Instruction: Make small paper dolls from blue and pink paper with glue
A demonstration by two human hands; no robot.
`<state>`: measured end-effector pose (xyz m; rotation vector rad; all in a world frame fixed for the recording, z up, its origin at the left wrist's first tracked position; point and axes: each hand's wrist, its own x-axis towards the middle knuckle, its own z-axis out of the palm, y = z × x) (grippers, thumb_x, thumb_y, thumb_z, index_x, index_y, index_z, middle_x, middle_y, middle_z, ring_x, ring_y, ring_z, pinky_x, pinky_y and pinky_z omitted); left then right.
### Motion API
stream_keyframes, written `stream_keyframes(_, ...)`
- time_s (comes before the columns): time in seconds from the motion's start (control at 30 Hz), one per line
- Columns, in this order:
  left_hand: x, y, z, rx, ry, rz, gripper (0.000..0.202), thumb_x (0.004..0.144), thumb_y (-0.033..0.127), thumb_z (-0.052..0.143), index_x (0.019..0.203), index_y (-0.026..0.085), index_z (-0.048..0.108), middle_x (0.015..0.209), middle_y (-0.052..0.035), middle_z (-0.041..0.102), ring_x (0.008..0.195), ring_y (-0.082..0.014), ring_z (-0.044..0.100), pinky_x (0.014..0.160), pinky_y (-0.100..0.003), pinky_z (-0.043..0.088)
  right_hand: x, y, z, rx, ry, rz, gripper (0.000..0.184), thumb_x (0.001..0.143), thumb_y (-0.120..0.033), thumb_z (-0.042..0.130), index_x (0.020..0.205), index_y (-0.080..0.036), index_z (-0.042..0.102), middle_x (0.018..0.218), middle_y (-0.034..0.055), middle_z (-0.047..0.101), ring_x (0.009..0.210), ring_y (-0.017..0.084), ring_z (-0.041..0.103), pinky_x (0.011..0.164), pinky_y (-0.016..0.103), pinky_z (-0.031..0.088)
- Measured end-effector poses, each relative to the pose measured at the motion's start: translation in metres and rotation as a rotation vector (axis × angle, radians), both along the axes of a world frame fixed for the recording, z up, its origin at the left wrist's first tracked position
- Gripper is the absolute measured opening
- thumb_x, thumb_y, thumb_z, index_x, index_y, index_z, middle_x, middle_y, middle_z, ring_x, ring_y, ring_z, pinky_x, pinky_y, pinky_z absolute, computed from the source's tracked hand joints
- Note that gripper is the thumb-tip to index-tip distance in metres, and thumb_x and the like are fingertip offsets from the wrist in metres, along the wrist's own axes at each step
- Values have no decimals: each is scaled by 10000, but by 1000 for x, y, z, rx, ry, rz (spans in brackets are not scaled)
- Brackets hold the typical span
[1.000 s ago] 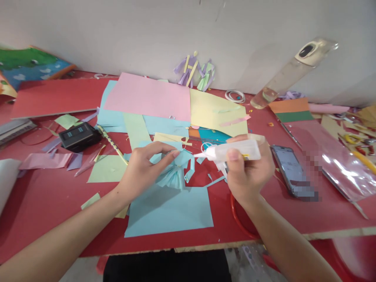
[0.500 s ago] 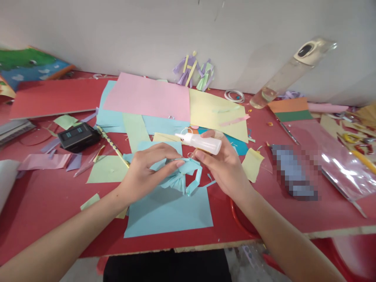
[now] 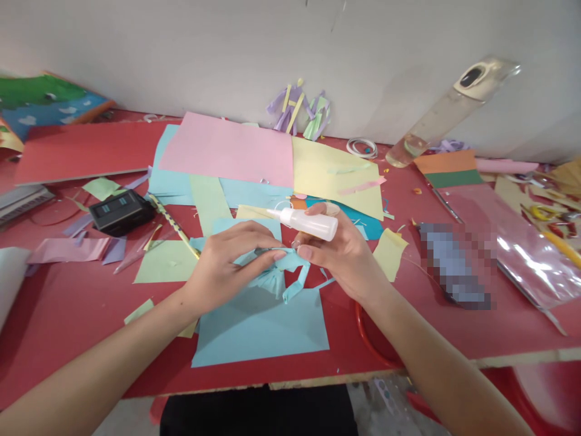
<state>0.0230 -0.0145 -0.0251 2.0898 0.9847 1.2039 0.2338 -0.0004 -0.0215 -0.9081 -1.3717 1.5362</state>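
Note:
Between the thumb and fingers of my left hand [image 3: 236, 260] is a folded light-blue paper figure [image 3: 275, 280], with a pleated lower part and a bent strip like an arm. My right hand [image 3: 342, 251] holds a small white squeeze bottle [image 3: 313, 224] almost level, its narrow nozzle pointing left above the figure. The right thumb and a fingertip meet at the figure's upper right edge, by a small ring-like bit. Left fingers hide part of the figure. Under both hands lies a light-blue paper sheet [image 3: 263, 333].
Pink paper [image 3: 236, 151] and yellow paper [image 3: 336, 169] lie behind. A black box-shaped device [image 3: 121, 212] and a patterned pencil [image 3: 175, 227] are left. A clear water bottle [image 3: 431, 121] stands at the wall; a blurred-out object [image 3: 454, 266] lies right. Paper figures [image 3: 295, 109] lean against the wall.
The right hand and squeeze bottle have shifted slightly left and down. The right thumb now touches the paper figure's edge, and the figure's strip has tilted a little.

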Motion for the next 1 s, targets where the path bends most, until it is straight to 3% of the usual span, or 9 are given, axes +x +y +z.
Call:
stream_keyframes(0.53, 2, -1, -3, -55, 45, 45, 109, 942, 244, 641, 859, 225, 708, 811, -7, 733, 793, -158, 677, 742, -272, 532, -1, -10, -3, 225, -148, -53, 358, 853, -174, 728, 1151, -296, 571, 907, -20, 670, 834, 143, 697, 785, 326, 625)
stream_keyframes(1.0, 1, -1, -2, -316, -14, 57, 123, 937, 292, 651, 853, 225, 710, 833, 18, 714, 760, -128, 646, 708, -252, 481, -3, -12, -5, 364, -257, -122, 369, 863, -138, 720, 1169, -296, 589, 972, -17, 665, 873, 137, 696, 825, 307, 610)
